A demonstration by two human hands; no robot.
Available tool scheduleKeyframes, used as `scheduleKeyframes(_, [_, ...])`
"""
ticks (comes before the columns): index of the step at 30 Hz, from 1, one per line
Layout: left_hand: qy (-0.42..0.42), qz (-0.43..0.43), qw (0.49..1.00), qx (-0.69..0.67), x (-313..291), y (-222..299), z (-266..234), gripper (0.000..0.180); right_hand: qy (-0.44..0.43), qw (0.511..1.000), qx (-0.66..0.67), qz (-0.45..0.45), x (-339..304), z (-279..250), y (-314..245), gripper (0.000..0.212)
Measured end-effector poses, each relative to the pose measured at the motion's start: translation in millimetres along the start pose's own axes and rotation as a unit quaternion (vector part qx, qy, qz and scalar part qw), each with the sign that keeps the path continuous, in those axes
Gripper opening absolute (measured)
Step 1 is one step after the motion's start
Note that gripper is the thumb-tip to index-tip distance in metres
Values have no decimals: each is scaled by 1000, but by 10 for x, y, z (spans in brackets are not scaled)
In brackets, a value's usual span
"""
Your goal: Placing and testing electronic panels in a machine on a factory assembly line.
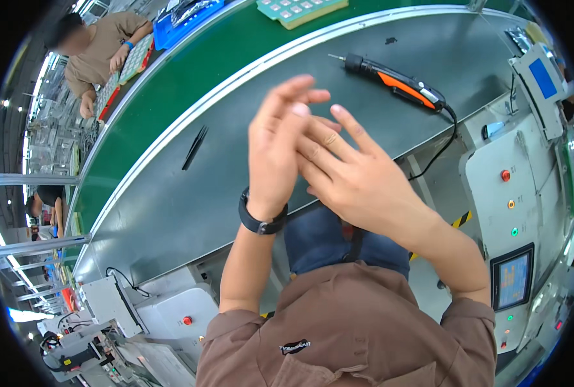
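Left hand (275, 151) and right hand (351, 177) pressed together, fingers spread, empty, above tabletop (171, 213) near edge. Screwdriver (396, 80) far right, tweezers (194, 147) left.

Left hand (275, 151) and right hand (354, 174) press together, empty, above the desk (171, 213); screwdriver (396, 80) lies near its far edge.

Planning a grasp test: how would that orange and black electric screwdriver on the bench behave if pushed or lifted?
The electric screwdriver looks rigid and roundish, so a sideways push might roll it a little. Its black cable trails off the bench edge and would probably drag or tug on a lift. The thin bit sticks out, likely the part to avoid knocking.
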State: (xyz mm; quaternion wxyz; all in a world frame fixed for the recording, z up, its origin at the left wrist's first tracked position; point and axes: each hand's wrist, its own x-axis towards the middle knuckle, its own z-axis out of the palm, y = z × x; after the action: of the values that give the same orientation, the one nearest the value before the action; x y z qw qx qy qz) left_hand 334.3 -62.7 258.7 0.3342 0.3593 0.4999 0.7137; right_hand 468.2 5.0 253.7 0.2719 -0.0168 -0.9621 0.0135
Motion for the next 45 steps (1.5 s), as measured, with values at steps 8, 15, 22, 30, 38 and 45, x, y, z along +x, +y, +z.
scheduleKeyframes(8, [15,48,978,205,160,-225,-27,13,16,999,-6,-49,40,150,218,26])
scheduleKeyframes(15, [-17,75,922,380,622,-695,-150,16,7,981,183,62,-93,805,701,34])
scheduleKeyframes(22, [-19,153,920,359,693,-1179,-291,18,-59,975,140,163,-31,1062,717,43])
scheduleKeyframes(30, [3,162,949,269,801,-1058,-321,39,-16,967,196,163,182,1254,908,46])
scheduleKeyframes(38, [-80,168,952,244,738,-1078,-415,53,-5,974,187,127,188,1288,873,42])
scheduleKeyframes(45, [-69,140,963,221,752,-1006,-308,49,15,966,195,169,153,1227,903,28])
